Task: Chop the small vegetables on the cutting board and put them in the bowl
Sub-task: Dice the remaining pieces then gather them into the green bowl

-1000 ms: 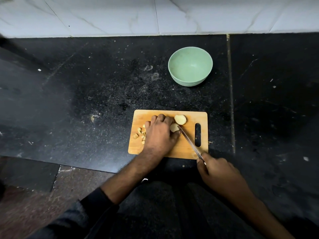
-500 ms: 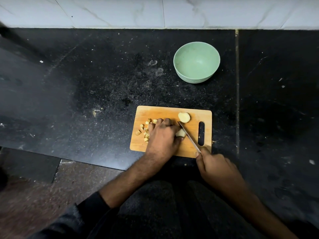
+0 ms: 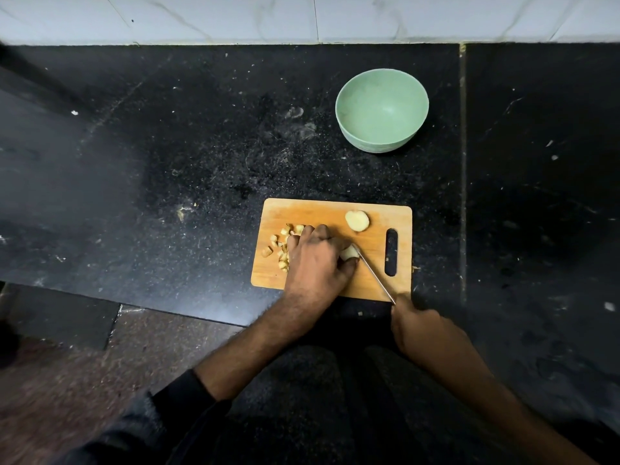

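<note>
A wooden cutting board point(image 3: 312, 214) lies on the black counter. My left hand point(image 3: 315, 260) rests on the board and pinches a pale vegetable piece point(image 3: 349, 252) between thumb and fingers. My right hand point(image 3: 422, 333) grips the handle of a knife point(image 3: 375, 275), its blade lying against the right side of that piece. Several small chopped bits point(image 3: 280, 245) sit on the board to the left of my hand. Another pale half point(image 3: 357, 220) lies near the board's far edge. The green bowl point(image 3: 382, 109) stands beyond the board with nothing in it.
The counter point(image 3: 167, 162) is black speckled stone with crumbs and smears. A white tiled wall point(image 3: 302, 18) runs along the back. The counter's front edge steps down to a brown floor point(image 3: 67, 380) at lower left. A seam point(image 3: 463, 162) crosses the stone right of the bowl.
The view has shifted so board and bowl sit a little lower and to the right. My left hand drew back along the piece; the knife stays at its right side.
</note>
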### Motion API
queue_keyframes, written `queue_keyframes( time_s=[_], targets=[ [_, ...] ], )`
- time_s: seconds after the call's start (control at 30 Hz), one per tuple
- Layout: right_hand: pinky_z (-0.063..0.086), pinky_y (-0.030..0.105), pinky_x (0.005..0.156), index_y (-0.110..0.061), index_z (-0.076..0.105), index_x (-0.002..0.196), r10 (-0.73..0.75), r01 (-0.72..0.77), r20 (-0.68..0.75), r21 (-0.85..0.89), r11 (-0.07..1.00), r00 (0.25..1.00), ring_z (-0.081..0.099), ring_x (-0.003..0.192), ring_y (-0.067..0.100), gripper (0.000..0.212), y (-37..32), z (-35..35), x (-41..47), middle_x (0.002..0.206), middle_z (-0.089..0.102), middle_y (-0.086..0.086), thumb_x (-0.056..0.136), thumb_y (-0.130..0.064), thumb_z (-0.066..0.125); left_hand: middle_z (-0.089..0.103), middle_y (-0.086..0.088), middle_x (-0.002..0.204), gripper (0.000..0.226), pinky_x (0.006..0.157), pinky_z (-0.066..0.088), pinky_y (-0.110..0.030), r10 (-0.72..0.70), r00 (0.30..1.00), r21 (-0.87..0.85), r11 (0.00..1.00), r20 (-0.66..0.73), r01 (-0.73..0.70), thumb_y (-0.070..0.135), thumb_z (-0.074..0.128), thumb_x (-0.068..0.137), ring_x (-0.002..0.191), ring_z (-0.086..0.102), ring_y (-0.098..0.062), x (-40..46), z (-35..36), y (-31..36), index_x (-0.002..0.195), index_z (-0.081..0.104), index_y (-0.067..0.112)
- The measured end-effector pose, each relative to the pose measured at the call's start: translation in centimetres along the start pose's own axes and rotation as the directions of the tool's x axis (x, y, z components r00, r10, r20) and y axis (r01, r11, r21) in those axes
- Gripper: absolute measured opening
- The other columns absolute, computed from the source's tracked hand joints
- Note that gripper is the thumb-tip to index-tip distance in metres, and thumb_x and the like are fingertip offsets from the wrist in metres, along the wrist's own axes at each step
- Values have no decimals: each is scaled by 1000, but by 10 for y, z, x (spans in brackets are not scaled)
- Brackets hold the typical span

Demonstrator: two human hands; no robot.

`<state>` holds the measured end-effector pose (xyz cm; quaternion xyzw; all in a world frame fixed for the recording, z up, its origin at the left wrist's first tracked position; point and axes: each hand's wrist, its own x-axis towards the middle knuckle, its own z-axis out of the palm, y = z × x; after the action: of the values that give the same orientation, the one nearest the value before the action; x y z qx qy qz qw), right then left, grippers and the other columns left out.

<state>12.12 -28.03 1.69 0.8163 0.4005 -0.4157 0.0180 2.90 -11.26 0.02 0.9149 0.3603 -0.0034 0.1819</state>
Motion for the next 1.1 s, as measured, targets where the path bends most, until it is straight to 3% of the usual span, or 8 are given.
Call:
queue_keyframes(
  time_s=[0.13, 0.23, 0.33, 0.53, 0.67, 0.87, 1.03, 1.1],
  targets=[
    [46, 35, 71, -24, 35, 106, 28, -28, 40, -8, 1000, 999, 53, 73, 14, 20, 12, 5, -15, 79, 50, -6, 107, -40, 24, 59, 4, 115, 35, 90, 24, -38, -23, 1000, -1, 1000, 5, 23, 46, 67, 88, 113, 45, -19, 0, 1, -4, 118, 67, 27],
    [42, 34, 68, -28, 33, 97, 18, -19, -21, -9, 1000, 1000, 47, 66, 14, 22, 14, 3, -24, 73, 45, -6, 106, -45, 22, 59, 7, 121, 44, 90, 23, -37, -36, 999, -37, 999, 10, 37, 50, 70, 84, 117, 45, -19, -4, 3, -7, 123, 64, 29],
    [45, 35, 66, -28, 40, 104, -16, 17, -114, 6, 1000, 993, 51, 64, 16, 27, 10, 0, -24, 69, 49, -3, 104, -47, 21, 59, 5, 123, 42, 92, 24, -38, -22, 1000, -12, 1000, 22, 23, 46, 68, 88, 119, 45, -20, -5, 1, -6, 125, 64, 27],
    [47, 38, 68, -24, 41, 104, -63, 65, -146, 7, 998, 987, 62, 77, 27, 26, -9, -4, 1, 79, 57, 2, 105, -43, 22, 60, 4, 124, 36, 91, 24, -39, -36, 999, 8, 999, 26, 36, 38, 66, 91, 118, 46, -21, -4, -3, -1, 125, 64, 25],
    [51, 40, 70, -23, 42, 107, -85, 85, -122, 3, 996, 989, 61, 76, 21, 26, -14, -5, 8, 79, 56, 0, 106, -40, 22, 60, 3, 124, 33, 92, 24, -39, -49, 998, 12, 999, 27, 49, 36, 66, 91, 119, 47, -22, -2, -4, 1, 121, 65, 22],
    [38, 35, 63, -25, 39, 98, -89, 88, -185, -13, 996, 979, 51, 68, 20, 21, -20, -6, 14, 73, 47, -5, 107, -38, 24, 64, 1, 118, 29, 91, 26, -39, -71, 997, -23, 997, 26, 72, 34, 70, 88, 116, 50, -23, 0, -3, 0, 114, 70, 21],
    [48, 37, 68, -22, 37, 108, -28, 27, -52, -14, 1000, 998, 62, 79, 18, 16, -11, -5, 7, 88, 60, 0, 107, -32, 24, 64, 3, 115, 25, 96, 29, -40, -93, 996, -27, 995, 18, 93, 39, 70, 88, 116, 49, -22, -2, 0, -2, 108, 70, 23],
    [49, 38, 72, -21, 37, 115, -8, 9, 6, -17, 1000, 1000, 59, 81, 18, 19, -4, -5, -1, 89, 57, -1, 108, -31, 23, 65, 3, 114, 26, 97, 29, -40, -96, 995, -37, 995, 1, 96, 39, 70, 88, 115, 50, -21, -2, 1, -3, 107, 70, 22]
  ],
)
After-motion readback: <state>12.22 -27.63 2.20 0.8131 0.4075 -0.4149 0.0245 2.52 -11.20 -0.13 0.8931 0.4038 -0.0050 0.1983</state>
